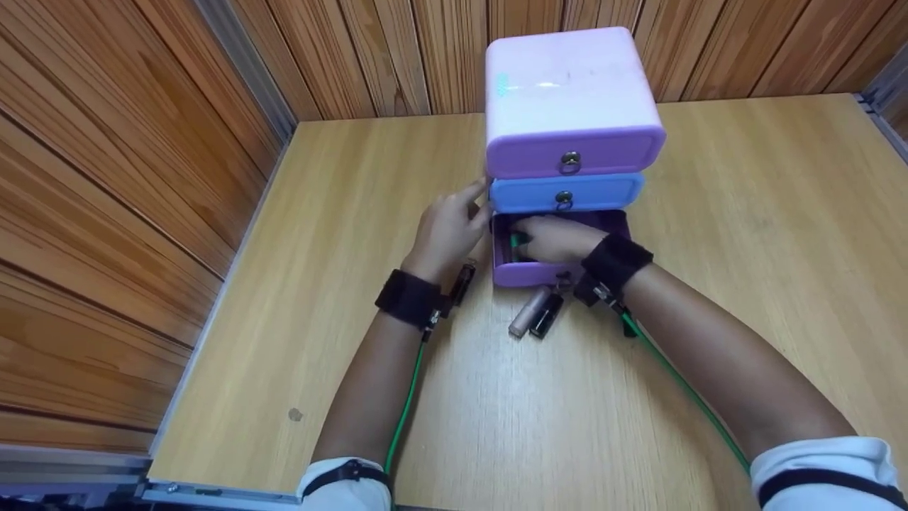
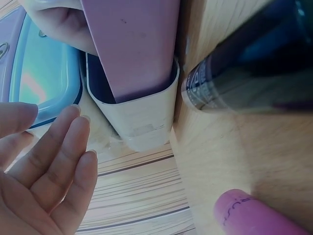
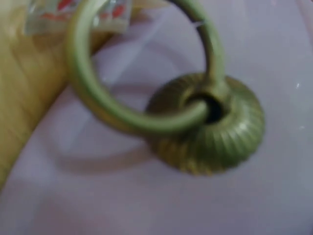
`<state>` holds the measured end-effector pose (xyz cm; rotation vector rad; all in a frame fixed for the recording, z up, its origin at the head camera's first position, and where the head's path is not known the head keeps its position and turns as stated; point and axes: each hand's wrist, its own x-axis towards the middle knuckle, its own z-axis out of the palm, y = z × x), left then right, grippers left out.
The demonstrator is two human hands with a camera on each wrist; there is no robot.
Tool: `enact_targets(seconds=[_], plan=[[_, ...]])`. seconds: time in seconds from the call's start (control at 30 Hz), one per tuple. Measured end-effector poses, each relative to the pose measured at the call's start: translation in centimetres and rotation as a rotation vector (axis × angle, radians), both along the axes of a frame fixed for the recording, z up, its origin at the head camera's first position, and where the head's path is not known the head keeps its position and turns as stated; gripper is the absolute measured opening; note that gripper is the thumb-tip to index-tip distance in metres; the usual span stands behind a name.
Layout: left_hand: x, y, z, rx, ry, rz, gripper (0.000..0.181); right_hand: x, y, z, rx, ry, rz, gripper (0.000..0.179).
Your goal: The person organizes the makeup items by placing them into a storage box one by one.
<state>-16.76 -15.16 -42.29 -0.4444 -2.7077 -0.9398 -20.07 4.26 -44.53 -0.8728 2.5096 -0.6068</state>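
In the head view, my right hand (image 1: 557,238) reaches down into the pulled-out bottom drawer (image 1: 528,275) of a small plastic drawer unit (image 1: 567,85). A slim green object (image 1: 516,241) shows between its thumb and fingers, its lower part hidden in the drawer. My left hand (image 1: 447,231) is beside the unit's left side, fingers loosely spread and holding nothing. Close up in the left wrist view are its bent fingers (image 2: 58,166) and the drawer's pink side (image 2: 142,49). A brass ring pull (image 3: 205,127) on the drawer front fills the right wrist view.
A dark tube (image 1: 462,282) lies by my left wrist. In front of the drawer are a silvery tube (image 1: 528,312) and a black tube (image 1: 546,316). The blue middle drawer (image 1: 603,191) overhangs the bottom one. Wood-panelled walls (image 1: 397,57) border the table (image 1: 752,234).
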Motion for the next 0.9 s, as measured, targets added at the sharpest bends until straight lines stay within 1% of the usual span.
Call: enact_targets(seconds=[0.13, 0.23, 0.37, 0.5, 0.6, 0.67, 0.8, 0.9], plan=[[0.0, -0.1, 0.0, -0.001, -0.003, -0.001, 0.042, 0.4, 0.7, 0.5, -0.005, 0.012, -0.002, 0.039], [0.0, 0.0, 0.0, -0.004, 0.009, -0.011, 0.042, 0.9, 1.3, 0.9, -0.005, 0.03, -0.01, 0.047], [-0.1, 0.0, 0.0, -0.008, 0.021, -0.012, 0.042, 1.9, 2.0, 1.6, -0.036, 0.093, -0.022, 0.048], [-0.2, 0.0, 0.0, -0.01, 0.011, -0.009, 0.043, 3.2, 2.8, 1.9, -0.133, 0.157, -0.063, 0.043], [-0.2, 0.0, 0.0, -0.004, -0.001, -0.008, 0.044, 4.3, 3.2, 2.0, -0.23, 0.237, -0.077, 0.037], [-0.2, 0.1, 0.0, 0.004, -0.005, -0.006, 0.045, 5.0, 3.4, 1.9, -0.285, 0.316, -0.056, 0.032], [-0.1, 0.0, -0.1, 0.009, -0.007, -0.011, 0.045, 6.6, 3.5, 1.4, -0.388, 0.512, 0.041, 0.023], [-0.1, 0.0, -0.2, 0.01, -0.003, -0.013, 0.044, 7.9, 3.3, 0.8, -0.391, 0.606, 0.113, 0.018]])
